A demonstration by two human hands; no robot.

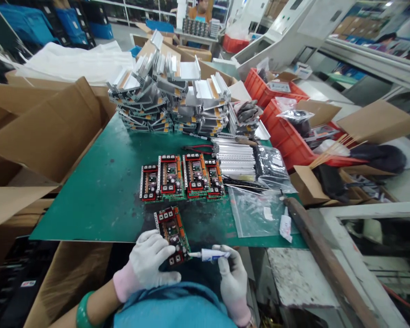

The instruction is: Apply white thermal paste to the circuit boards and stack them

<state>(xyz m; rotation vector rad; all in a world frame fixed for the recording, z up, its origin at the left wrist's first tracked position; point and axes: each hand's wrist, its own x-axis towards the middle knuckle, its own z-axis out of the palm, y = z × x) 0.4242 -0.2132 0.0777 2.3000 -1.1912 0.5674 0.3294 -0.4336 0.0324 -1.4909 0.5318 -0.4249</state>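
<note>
At the front edge of the green table, my gloved left hand [150, 259] holds a circuit board [172, 228] by its left side. The board lies tilted, its near end reaching over the edge. My gloved right hand [233, 275] grips a small white glue-like tube [210, 255] between thumb and fingers. The tube's nozzle points left and meets or nearly meets the board's lower right corner; I cannot tell which. Just beyond, several more circuit boards [171, 175] stand grouped in stacks. A second white tube [285, 227] lies at the table's right edge.
Stacked aluminium profiles [187, 98] fill the back of the green table [99, 182]. Metal strips [234, 157], red-handled pliers [200, 148] and a plastic bag [253, 212] lie to the right. Red crates [282, 132] stand beyond; a cardboard box [54, 123] flanks the left. A person sits far back.
</note>
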